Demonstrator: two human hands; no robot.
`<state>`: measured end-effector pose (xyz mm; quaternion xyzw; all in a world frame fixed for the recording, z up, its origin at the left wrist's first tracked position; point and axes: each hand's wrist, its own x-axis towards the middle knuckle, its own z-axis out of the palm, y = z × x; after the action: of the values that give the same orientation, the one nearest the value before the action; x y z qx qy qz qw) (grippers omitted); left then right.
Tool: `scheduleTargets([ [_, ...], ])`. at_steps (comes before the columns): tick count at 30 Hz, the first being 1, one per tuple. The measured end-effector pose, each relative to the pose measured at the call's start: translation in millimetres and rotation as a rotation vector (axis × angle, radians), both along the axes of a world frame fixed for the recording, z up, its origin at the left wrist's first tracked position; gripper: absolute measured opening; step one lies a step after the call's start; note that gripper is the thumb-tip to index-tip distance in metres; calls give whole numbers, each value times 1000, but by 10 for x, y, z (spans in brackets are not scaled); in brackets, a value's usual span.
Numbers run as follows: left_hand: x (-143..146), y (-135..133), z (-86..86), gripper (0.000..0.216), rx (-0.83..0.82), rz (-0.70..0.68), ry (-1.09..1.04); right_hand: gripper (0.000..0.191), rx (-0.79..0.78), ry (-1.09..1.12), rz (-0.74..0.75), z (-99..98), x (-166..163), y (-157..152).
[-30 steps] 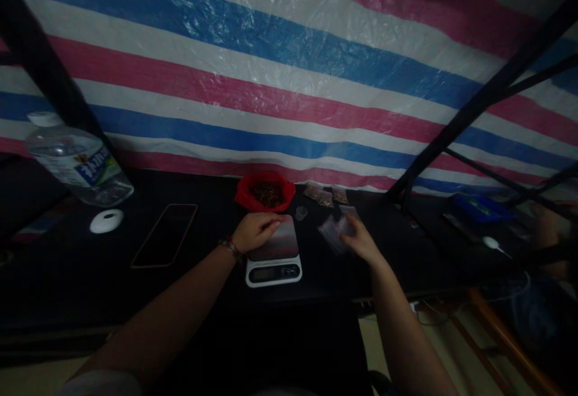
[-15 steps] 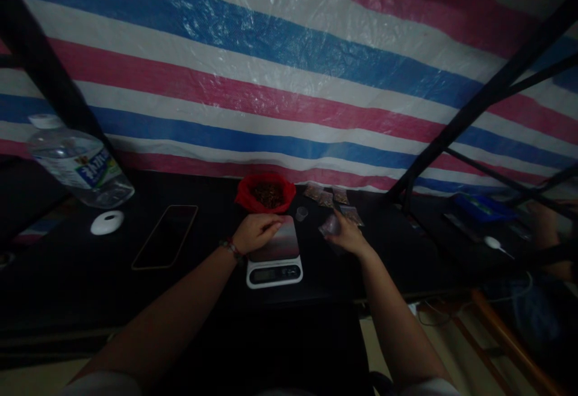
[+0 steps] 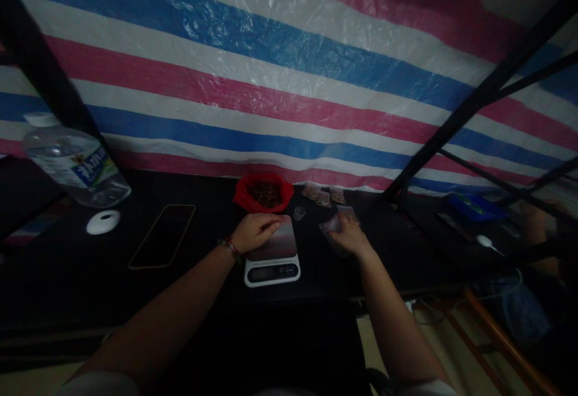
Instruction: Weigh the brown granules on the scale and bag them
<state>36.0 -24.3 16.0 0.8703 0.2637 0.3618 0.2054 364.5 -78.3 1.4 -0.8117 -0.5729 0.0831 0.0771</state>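
A person seated at a dark desk [image 3: 81,275] is resting the left hand [image 3: 255,232], fingers curled into a loose fist, on the far left corner of a white digital kitchen scale with a glossy platform [image 3: 272,271]; whether anything is lying inside that fist cannot be told in the dim light. A beaded bracelet [image 3: 230,247] is circling the left wrist. The right hand [image 3: 348,239] is lying palm down just right of the scale, its fingertips touching a small clear plastic bag [image 3: 329,225] that is lying on the desk; whether the fingers are pinching the bag or merely pressing on it cannot be told. Just beyond the scale a red plastic bag holding brown bits [image 3: 263,192] is sitting open, with a small clear plastic cup [image 3: 298,213] standing beside it and several small filled clear packets [image 3: 323,196] lying near the back edge. To the left a dark smartphone [image 3: 162,235] is lying flat, with a white round disc [image 3: 103,222] and a large clear plastic water bottle [image 3: 74,161] beyond it. A red, white and blue striped tarpaulin [image 3: 271,83] is hanging behind the desk, while a blue tray [image 3: 474,209] and a white spoon [image 3: 485,241] are lying well apart to the right
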Motion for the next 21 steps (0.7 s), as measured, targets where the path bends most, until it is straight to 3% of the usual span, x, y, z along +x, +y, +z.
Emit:
scheduleTargets([
  [4,-4,5,-10,27,-4,-4,-6,97,-23,-6,-35,-55,-65,23],
  [9,-17,10,16,26,-22,-8,-20,75,183,-27,-185,-17,216,230],
  [13,-28,10,46,26,-14,5,-4,71,74,-27,-284,-20,468,436],
  [15,-36,12,50,26,-16,25,-5,58,50,12,-263,-45,563,506],
  [18,-47,29,34,26,-38,60,-22,43,119,74,-227,-65,654,574],
  [21,-49,76,-8,27,-137,111,-142,49,312,180,-213,-5,586,619],
])
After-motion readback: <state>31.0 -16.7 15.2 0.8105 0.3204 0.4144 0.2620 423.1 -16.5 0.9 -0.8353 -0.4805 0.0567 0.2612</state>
